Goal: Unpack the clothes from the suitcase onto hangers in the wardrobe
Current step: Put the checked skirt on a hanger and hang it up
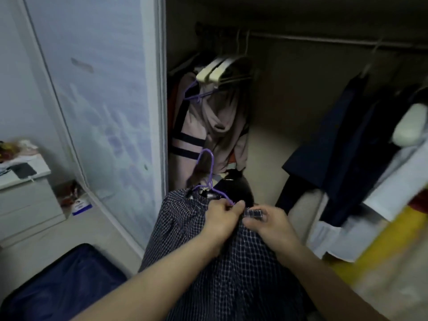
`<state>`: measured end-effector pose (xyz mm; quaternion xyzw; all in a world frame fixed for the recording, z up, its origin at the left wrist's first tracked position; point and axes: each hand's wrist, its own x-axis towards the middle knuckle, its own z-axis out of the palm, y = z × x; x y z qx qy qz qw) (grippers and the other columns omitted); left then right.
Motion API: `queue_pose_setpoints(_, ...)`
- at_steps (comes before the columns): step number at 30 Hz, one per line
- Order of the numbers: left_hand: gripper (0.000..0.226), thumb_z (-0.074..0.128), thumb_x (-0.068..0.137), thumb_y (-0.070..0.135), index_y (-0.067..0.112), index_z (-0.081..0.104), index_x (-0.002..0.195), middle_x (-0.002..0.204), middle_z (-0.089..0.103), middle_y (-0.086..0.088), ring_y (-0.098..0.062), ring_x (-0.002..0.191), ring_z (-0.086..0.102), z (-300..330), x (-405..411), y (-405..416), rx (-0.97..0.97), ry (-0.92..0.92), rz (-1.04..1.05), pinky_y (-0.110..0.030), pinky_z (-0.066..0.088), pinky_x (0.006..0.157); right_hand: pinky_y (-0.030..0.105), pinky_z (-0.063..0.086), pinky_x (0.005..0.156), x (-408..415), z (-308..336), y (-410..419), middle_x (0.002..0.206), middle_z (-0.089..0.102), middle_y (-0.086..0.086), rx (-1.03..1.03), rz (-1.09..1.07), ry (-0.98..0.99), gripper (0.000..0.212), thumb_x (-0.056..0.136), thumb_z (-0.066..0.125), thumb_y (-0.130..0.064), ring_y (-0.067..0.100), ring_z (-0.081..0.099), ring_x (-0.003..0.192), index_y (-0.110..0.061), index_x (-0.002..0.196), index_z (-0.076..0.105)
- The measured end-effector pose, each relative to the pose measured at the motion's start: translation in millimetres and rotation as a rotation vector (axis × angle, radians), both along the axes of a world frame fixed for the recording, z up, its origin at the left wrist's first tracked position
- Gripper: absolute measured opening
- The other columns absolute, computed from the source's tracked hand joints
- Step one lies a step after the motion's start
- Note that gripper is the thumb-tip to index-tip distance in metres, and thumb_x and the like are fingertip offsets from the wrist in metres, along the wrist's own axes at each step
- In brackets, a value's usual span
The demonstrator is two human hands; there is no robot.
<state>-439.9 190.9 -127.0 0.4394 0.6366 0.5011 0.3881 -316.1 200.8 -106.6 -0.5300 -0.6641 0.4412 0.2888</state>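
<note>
Nearest the camera, the checked shirt (222, 262) drapes down between both forearms, half-dressed on a purple hanger (209, 174) whose hook points up toward the wardrobe. The left hand (222, 218) pinches the hanger arm together with the cloth at the shoulder, and the right hand (268, 224) has fingers curled round a fold of the same fabric, probably the collar or far shoulder. Best bet for this step: keep the left pinch steady so the hanger doesn't twist, tug the right shoulder fully over the end, then lift by the hook. The open suitcase (64, 281) sits on the floor at lower left. Further in, a pink hoodie (215, 126) hangs left, dark jackets (342, 144) right, with a free stretch of rail (312, 40) between them. A white drawer unit (25, 200) stands off left.
</note>
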Motion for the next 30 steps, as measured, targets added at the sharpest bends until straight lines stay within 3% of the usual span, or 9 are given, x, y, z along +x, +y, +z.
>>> queue_pose_setpoints(3, 0.046, 0.066, 0.051, 0.055, 0.022, 0.048, 0.077, 0.107, 0.059, -0.023, -0.035, 0.097, 0.061, 3.5, 16.8, 11.2, -0.075, -0.23, 0.053, -0.045, 0.05, 0.089, 0.05, 0.048, 0.09, -3.1, 3.1, -19.3, 0.102, 0.066, 0.006, 0.063, 0.069, -0.021, 0.038, 0.079, 0.056, 0.001, 0.022, 0.062, 0.096, -0.03, 0.101, 0.055)
queue_pose_setpoints(7, 0.008, 0.062, 0.085, 0.014, 0.016, 0.055, 0.087, 0.081, 0.059, -0.008, -0.019, 0.074, 0.057, 41.5, 9.7, 25.8, -0.015, -0.409, -0.061, -0.029, 0.046, 0.07, 0.02, 0.038, 0.104, -9.5, 20.9, -38.8, 0.128, 0.046, -0.015, 0.133, 0.145, 0.082, 0.066, 0.087, 0.042, 0.009, 0.002, 0.046, 0.12, -0.04, 0.128, 0.028)
queue_pose_setpoints(9, 0.006, 0.061, 0.087, 0.021, 0.016, 0.06, 0.084, 0.074, 0.061, -0.003, -0.018, 0.074, 0.058, 70.0, 1.1, 30.0, 0.035, -0.372, -0.218, -0.029, 0.045, 0.076, 0.013, 0.035, 0.103, -20.4, 34.6, -37.2, 0.133, 0.044, -0.017, 0.237, 0.038, 0.19, 0.066, 0.09, 0.04, 0.009, -0.004, 0.043, 0.121, -0.039, 0.134, 0.029)
queue_pose_setpoints(12, 0.022, 0.063, 0.085, 0.029, 0.008, 0.061, 0.092, 0.075, 0.059, -0.004, -0.017, 0.074, 0.059, 109.4, -1.8, 36.0, 0.117, -0.277, -0.37, -0.029, 0.045, 0.075, 0.022, 0.033, 0.108, -40.8, 55.5, -22.0, 0.139, 0.042, -0.016, 0.31, -0.121, 0.318, 0.057, 0.096, 0.039, -0.001, -0.004, 0.042, 0.123, -0.036, 0.14, 0.03)
queue_pose_setpoints(15, 0.006, 0.062, 0.084, 0.009, 0.007, 0.06, 0.09, 0.072, 0.056, -0.006, -0.016, 0.068, 0.055, 142.5, 0.3, 52.6, 0.18, -0.263, -0.337, -0.024, 0.044, 0.065, 0.018, 0.029, 0.108, -58.2, 78.9, -5.9, 0.14, 0.027, -0.02, 0.352, -0.149, 0.299, 0.075, 0.086, 0.042, 0.003, -0.008, 0.028, 0.125, -0.034, 0.145, 0.013)
queue_pose_setpoints(19, 0.028, 0.043, 0.084, -0.013, 0.01, 0.055, 0.076, 0.069, 0.053, -0.005, -0.011, 0.059, 0.046, 184.9, 3.0, 102.0, 0.223, -0.181, -0.276, -0.014, 0.041, 0.051, 0.015, 0.018, 0.108, -58.2, 112.4, 26.6, 0.143, 0.016, -0.017, 0.383, -0.053, 0.302, 0.082, 0.085, 0.053, -0.011, -0.01, 0.011, 0.123, -0.031, 0.147, 0.002)
queue_pose_setpoints(23, 0.034, 0.036, 0.085, -0.017, 0.011, 0.053, 0.073, 0.072, 0.053, -0.003, -0.01, 0.061, 0.045, 209.2, 12.8, 142.0, 0.283, -0.124, -0.241, -0.008, 0.039, 0.044, 0.017, 0.023, 0.102, -34.9, 135.9, 59.0, 0.147, 0.022, -0.01, 0.363, 0.056, 0.305, 0.083, 0.083, 0.062, -0.025, -0.005, 0.019, 0.121, -0.033, 0.146, 0.008)
queue_pose_setpoints(26, 0.031, 0.038, 0.085, -0.015, 0.01, 0.054, 0.079, 0.071, 0.052, -0.004, -0.012, 0.062, 0.047, 226.6, 27.0, 171.4, 0.305, -0.106, -0.261, -0.013, 0.042, 0.048, 0.02, 0.032, 0.106, 0.1, 154.9, 81.2, 0.146, 0.031, -0.008, 0.497, 0.018, 0.321, 0.071, 0.087, 0.061, -0.017, 0.0, 0.036, 0.125, -0.037, 0.14, 0.019)
queue_pose_setpoints(30, 0.038, 0.041, 0.082, -0.016, 0.001, 0.056, 0.112, 0.086, 0.058, -0.01, -0.016, 0.071, 0.051, 242.0, 54.6, 210.4, 0.309, 0.003, -0.334, -0.024, 0.04, 0.059, 0.021, 0.041, 0.101, 50.9, 181.3, 100.9, 0.128, 0.042, -0.019, 0.729, -0.124, 0.255, 0.063, 0.089, 0.056, -0.01, 0.0, 0.049, 0.115, -0.054, 0.12, 0.022)
